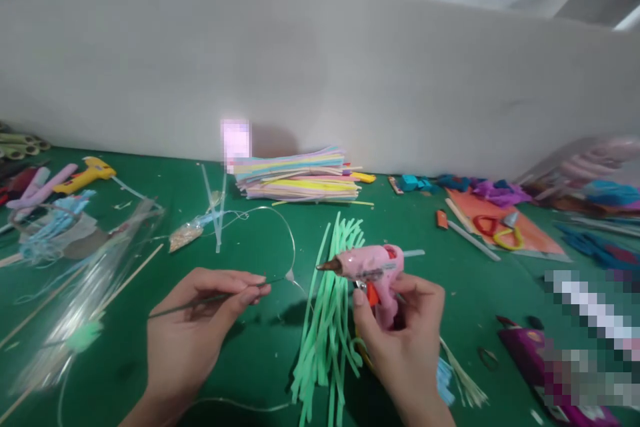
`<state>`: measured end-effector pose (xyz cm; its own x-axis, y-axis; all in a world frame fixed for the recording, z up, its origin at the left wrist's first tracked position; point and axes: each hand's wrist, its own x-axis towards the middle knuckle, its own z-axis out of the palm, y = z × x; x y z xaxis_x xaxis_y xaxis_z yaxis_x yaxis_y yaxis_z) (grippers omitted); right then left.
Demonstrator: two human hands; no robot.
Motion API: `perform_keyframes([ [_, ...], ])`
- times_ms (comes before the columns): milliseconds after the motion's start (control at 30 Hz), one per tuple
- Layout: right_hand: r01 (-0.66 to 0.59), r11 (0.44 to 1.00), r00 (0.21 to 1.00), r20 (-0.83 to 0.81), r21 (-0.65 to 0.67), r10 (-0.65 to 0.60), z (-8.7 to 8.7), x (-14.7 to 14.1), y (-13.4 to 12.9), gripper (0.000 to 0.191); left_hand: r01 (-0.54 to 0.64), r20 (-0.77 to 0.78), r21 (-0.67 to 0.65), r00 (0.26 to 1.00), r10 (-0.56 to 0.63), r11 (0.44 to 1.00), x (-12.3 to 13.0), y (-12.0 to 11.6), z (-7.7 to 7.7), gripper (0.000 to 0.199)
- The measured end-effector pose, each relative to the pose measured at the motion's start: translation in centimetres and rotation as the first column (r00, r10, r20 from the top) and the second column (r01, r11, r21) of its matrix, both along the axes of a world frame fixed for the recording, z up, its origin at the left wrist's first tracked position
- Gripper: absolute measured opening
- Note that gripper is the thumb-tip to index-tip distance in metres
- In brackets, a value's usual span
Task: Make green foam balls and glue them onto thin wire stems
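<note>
My left hand [207, 320] is closed in a pinch on a thin dark green stem [190, 307]. A small pale blob [289, 275] sits at the stem's tip, with a thin clear strand [294, 240] curving up from it. In my right hand [407, 340] is a pink glue gun [373, 263], gripped by its handle. Its nozzle points left toward the stem tip and stays apart from it. A glue stick [414, 253] pokes out of the gun's back. Under the gun lies a bunch of mint green pipe cleaners [327, 327].
Pastel pipe cleaners [295, 177] are piled against the white board [300, 60]. At left are a yellow glue gun [90, 175], a clear plastic sleeve [95, 273] and a bag of beads [186, 235]. Scissors [507, 232] and a cutter [467, 237] lie at right.
</note>
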<state>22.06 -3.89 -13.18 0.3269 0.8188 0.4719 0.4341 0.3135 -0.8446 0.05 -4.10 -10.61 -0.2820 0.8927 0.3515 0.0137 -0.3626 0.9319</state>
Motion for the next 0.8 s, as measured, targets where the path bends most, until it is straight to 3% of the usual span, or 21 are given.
perform_keyframes([
  [300, 0.027, 0.991, 0.996, 0.079, 0.134, -0.038, -0.1, 0.1, -0.9, 0.034, 0.142, -0.043, 0.065, 0.989, -0.139, 0.988, -0.2, -0.5, -0.8, 0.028],
  [433, 0.024, 0.982, 0.993, 0.113, 0.188, -0.045, 0.2, 0.6, -1.0, 0.033, 0.106, -0.060, 0.061, 0.993, -0.103, 0.992, 0.3, -0.9, -0.2, 0.027],
  [600, 0.018, 0.986, 0.994, 0.103, 0.165, -0.036, 0.1, 0.7, -1.3, 0.035, -0.068, -0.022, -0.054, 0.998, 0.067, 0.996, 1.7, -1.7, 1.1, 0.017],
  [800, 0.016, 0.994, 0.995, 0.099, 0.113, -0.027, 0.1, 0.4, -1.4, 0.034, -0.064, -0.053, -0.121, 0.997, 0.058, 0.991, 2.1, -2.1, 1.5, 0.015],
])
